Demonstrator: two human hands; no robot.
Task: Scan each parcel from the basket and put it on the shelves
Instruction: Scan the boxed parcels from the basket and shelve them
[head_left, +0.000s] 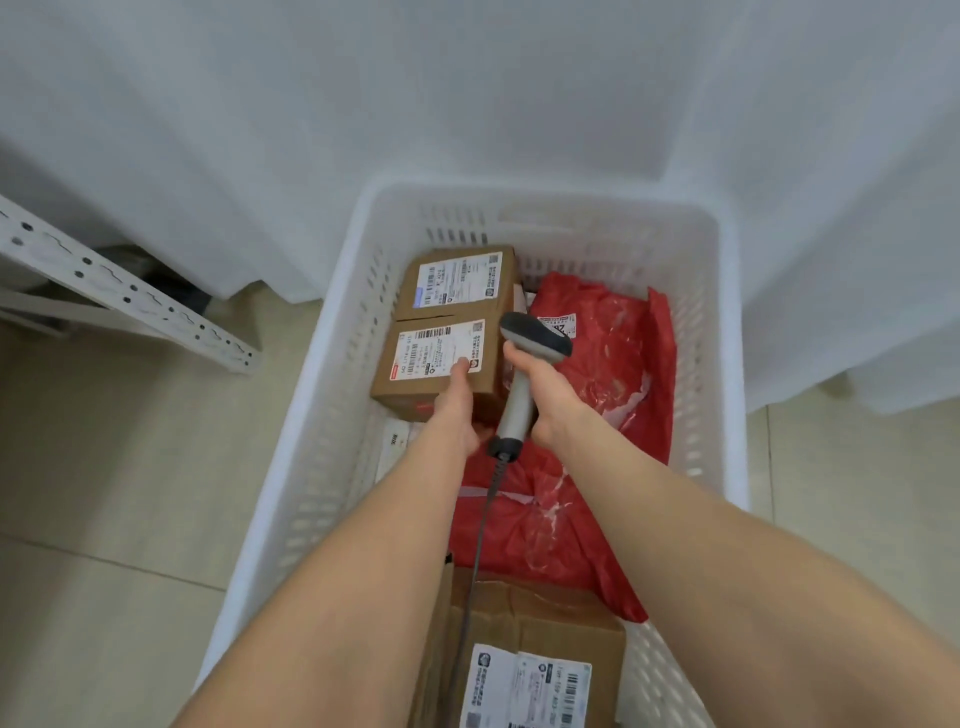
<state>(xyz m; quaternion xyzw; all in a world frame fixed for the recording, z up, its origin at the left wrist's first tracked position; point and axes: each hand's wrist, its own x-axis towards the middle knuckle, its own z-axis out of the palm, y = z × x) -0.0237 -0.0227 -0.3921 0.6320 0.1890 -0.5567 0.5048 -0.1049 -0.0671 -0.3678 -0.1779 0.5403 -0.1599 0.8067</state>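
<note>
Room: pale tiled floor (104, 467), white drapes (467, 78) behind, metal shelf frame (130, 296) at left.
Basket: white slotted basket (332, 364) on the floor, holding parcels.
Left hand: the left hand (457, 410) grips the nearer small box (436, 364), thumb on its label.
Right hand: the right hand (545, 395) is wrapped round the scanner (535, 338) handle, just beside that box.
Other parcels: second small box (457, 280) touching behind, red bag (613, 374) at right, large carton (545, 623) nearest.
</note>
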